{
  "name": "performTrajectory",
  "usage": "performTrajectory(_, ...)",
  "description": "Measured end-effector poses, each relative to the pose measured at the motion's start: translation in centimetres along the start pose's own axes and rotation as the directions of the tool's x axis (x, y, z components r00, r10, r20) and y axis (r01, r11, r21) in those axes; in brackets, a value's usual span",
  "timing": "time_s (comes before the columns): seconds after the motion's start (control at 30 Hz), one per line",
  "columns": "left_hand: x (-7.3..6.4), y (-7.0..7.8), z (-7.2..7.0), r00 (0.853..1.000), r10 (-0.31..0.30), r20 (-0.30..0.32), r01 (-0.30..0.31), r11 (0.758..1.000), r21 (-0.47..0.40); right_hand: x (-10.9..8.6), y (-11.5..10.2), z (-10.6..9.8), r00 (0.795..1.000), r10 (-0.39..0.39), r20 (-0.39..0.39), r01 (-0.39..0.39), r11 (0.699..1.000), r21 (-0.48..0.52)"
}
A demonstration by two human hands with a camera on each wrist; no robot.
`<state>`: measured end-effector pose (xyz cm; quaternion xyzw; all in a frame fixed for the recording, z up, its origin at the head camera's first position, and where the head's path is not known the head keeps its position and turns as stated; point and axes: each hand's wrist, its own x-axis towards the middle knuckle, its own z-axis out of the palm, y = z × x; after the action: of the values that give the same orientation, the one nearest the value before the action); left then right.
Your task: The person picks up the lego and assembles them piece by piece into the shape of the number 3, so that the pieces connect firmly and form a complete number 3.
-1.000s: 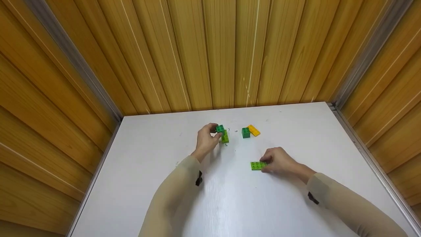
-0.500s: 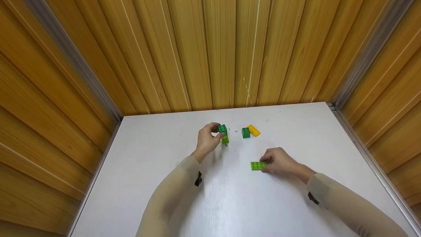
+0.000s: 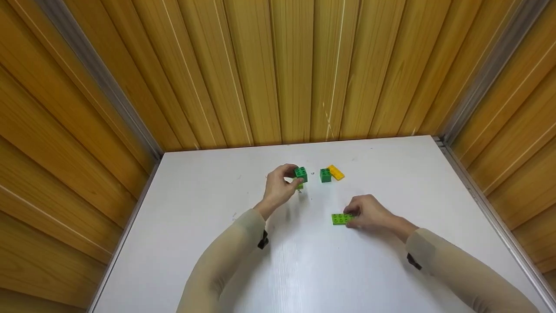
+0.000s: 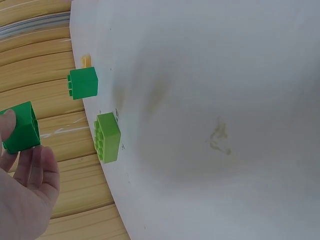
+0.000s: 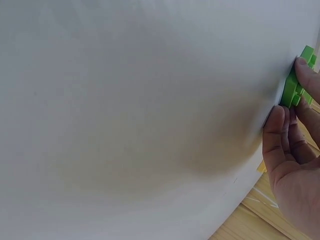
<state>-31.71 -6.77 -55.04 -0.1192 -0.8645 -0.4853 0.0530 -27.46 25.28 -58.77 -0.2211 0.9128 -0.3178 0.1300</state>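
Observation:
My left hand (image 3: 279, 186) pinches a dark green building brick (image 3: 300, 174) between thumb and fingers, raised off the table. In the left wrist view that brick (image 4: 22, 127) shows its hollow underside. Partly hidden behind the left thumb in the head view, a light green brick (image 4: 107, 137) lies on the table. My right hand (image 3: 368, 213) grips the right end of a flat light green brick (image 3: 339, 219), which lies on the table studs up. In the right wrist view, the thumb and fingers hold this flat brick (image 5: 294, 85) at its edges.
A second dark green brick (image 3: 325, 175) stands on the white table (image 3: 195, 243), right of the left hand. Touching or close behind it lies a flat yellow brick (image 3: 336, 172). Wood-look panels (image 3: 291, 69) wall the back and both sides.
My left hand has carried the dark green brick a little to the right, over the light green brick, covering more of it. The right hand and its flat brick have stayed put.

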Motion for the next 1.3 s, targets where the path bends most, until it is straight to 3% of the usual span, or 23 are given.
performTrajectory(0.17,-0.2,0.5,-0.1,1.000,-0.010,0.015,0.011,0.999,-0.038,0.1,-0.2,-0.1,1.000,0.024,0.006,-0.024,1.000,0.002)
performTrajectory(0.37,-0.2,0.9,-0.4,1.000,-0.006,-0.020,0.005,0.997,-0.078,0.1,-0.3,-0.1,0.998,0.059,0.008,-0.059,0.998,0.007)
performTrajectory(0.57,-0.5,1.0,-0.3,1.000,-0.012,0.000,0.012,0.995,-0.098,0.1,-0.4,0.0,0.997,0.079,0.004,-0.079,0.997,0.016)
performTrajectory(1.03,-1.9,1.6,1.1,0.999,-0.002,0.037,0.006,0.993,-0.120,0.2,-0.6,0.5,0.998,0.064,-0.013,-0.064,0.998,-0.011)
performTrajectory(1.3,-2.6,1.6,2.5,0.997,0.006,0.077,0.004,0.991,-0.132,0.2,-0.8,0.5,0.996,0.093,-0.012,-0.093,0.996,0.005)
